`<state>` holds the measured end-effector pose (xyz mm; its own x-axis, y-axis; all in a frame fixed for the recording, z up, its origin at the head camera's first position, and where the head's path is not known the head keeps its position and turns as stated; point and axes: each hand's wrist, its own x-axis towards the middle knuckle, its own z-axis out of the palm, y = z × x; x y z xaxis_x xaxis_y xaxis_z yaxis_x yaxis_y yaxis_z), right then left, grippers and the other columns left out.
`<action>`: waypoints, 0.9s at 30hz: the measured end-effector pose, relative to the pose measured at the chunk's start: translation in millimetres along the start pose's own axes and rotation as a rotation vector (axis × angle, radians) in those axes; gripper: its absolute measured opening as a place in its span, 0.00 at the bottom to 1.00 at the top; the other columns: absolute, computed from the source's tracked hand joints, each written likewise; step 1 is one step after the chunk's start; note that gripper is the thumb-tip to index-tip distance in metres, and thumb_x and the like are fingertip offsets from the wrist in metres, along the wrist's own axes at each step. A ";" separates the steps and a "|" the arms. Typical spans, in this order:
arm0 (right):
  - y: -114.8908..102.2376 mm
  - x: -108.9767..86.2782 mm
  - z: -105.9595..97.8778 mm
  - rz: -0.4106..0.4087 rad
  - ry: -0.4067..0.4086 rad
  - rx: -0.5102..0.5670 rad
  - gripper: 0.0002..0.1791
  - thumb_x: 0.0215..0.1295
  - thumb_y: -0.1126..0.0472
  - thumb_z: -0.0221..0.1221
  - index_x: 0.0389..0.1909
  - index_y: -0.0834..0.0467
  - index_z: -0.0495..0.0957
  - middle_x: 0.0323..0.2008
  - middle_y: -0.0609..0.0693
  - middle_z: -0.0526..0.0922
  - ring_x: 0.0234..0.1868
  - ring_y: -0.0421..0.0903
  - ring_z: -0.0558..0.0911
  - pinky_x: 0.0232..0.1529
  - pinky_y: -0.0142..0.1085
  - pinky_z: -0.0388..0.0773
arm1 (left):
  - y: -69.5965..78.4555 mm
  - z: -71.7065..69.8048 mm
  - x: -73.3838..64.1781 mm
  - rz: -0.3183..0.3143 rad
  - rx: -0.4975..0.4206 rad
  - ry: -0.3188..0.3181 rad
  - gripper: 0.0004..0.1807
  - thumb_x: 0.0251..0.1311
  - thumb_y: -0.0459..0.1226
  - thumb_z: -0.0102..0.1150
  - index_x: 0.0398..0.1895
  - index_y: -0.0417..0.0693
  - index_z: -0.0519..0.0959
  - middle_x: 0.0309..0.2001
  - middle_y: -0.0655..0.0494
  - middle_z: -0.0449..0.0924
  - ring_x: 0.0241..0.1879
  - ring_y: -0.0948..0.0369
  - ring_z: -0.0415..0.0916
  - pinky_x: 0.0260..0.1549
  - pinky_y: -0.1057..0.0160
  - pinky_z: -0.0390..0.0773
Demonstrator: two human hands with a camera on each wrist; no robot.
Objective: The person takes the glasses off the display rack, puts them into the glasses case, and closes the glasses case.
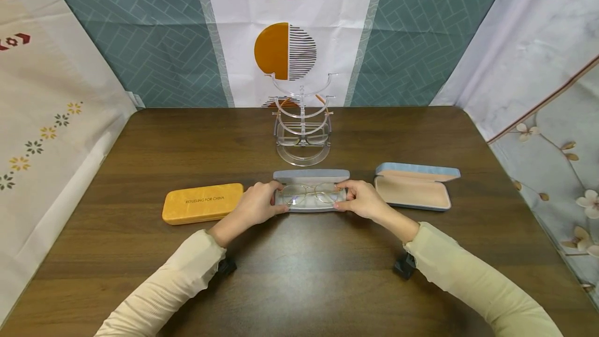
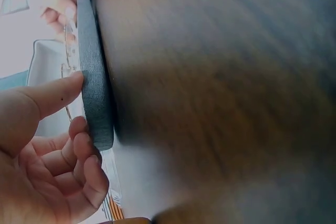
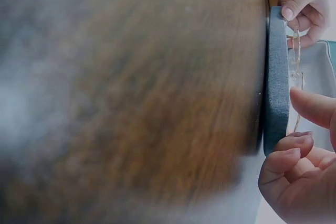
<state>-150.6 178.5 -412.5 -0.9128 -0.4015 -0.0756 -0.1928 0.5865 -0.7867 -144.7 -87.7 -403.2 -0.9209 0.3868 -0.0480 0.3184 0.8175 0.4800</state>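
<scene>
Thin-rimmed eyeglasses (image 1: 306, 190) lie in or just above an open grey glasses case (image 1: 311, 176), its lid raised at the back. My left hand (image 1: 256, 203) holds the left end of the glasses, thumb at the case's front rim. At the other end my right hand (image 1: 362, 199) holds them in the same way. In the left wrist view, the thumb of the left hand (image 2: 47, 145) touches the case's edge and the other fingers curl by its end. The right wrist view has the right hand (image 3: 310, 161) likewise at the case; exact finger contact is partly hidden.
A yellow glasses case (image 1: 203, 203), closed, lies to the left. On the right a blue glasses case (image 1: 414, 194) stands open with a beige lining. Behind the grey case rises a clear display stand (image 1: 302, 157) with glasses on it. Cloth hangings border the wooden table (image 1: 299, 274).
</scene>
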 end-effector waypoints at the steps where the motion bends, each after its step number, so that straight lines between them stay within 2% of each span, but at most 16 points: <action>1: 0.2 -0.1 0.0 0.001 -0.001 -0.002 0.25 0.49 0.65 0.66 0.49 0.70 0.74 0.10 0.43 0.63 0.12 0.38 0.63 0.20 0.32 0.64 | 0.1 0.0 0.1 0.002 0.001 -0.007 0.27 0.46 0.45 0.69 0.47 0.39 0.76 0.16 0.61 0.69 0.15 0.65 0.66 0.12 0.68 0.64; 4: 0.9 -0.8 -0.1 0.007 0.000 -0.003 0.24 0.50 0.65 0.66 0.49 0.70 0.74 0.09 0.42 0.63 0.11 0.38 0.62 0.18 0.31 0.63 | 0.2 0.1 0.8 0.013 -0.007 -0.020 0.25 0.49 0.44 0.67 0.48 0.39 0.75 0.16 0.61 0.69 0.14 0.65 0.66 0.12 0.68 0.64; 11: 2.9 -1.8 0.0 0.007 0.005 -0.014 0.23 0.51 0.65 0.65 0.48 0.68 0.74 0.09 0.42 0.63 0.11 0.37 0.60 0.15 0.30 0.58 | -1.8 0.0 1.9 0.076 -0.019 0.005 0.20 0.51 0.36 0.63 0.48 0.38 0.75 0.15 0.61 0.68 0.14 0.65 0.65 0.13 0.68 0.64; 18: 3.1 -1.9 -1.5 0.019 -0.023 -0.020 0.24 0.51 0.64 0.65 0.49 0.68 0.74 0.09 0.42 0.65 0.12 0.37 0.61 0.15 0.30 0.59 | -2.4 -1.0 0.6 0.089 -0.015 -0.013 0.21 0.51 0.36 0.63 0.50 0.37 0.75 0.14 0.61 0.68 0.14 0.66 0.65 0.13 0.68 0.64; 23: 3.5 -3.1 -4.2 0.030 -0.048 0.013 0.24 0.51 0.64 0.65 0.50 0.68 0.73 0.10 0.42 0.65 0.13 0.37 0.61 0.16 0.29 0.59 | -2.8 -2.4 -2.0 0.091 -0.013 -0.046 0.24 0.53 0.38 0.62 0.52 0.37 0.73 0.13 0.62 0.67 0.13 0.66 0.64 0.12 0.68 0.64; 27: 3.3 -4.6 -7.3 0.031 -0.051 0.069 0.24 0.51 0.65 0.65 0.50 0.67 0.73 0.10 0.46 0.68 0.13 0.37 0.62 0.15 0.29 0.59 | -3.9 -3.8 -5.1 0.113 -0.035 -0.031 0.24 0.53 0.38 0.62 0.53 0.38 0.72 0.12 0.63 0.68 0.11 0.68 0.64 0.11 0.69 0.63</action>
<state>-149.7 187.4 -410.3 -0.8981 -0.4202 -0.1300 -0.1380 0.5498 -0.8238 -142.1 -94.5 -401.5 -0.8721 0.4889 -0.0190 0.4108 0.7529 0.5141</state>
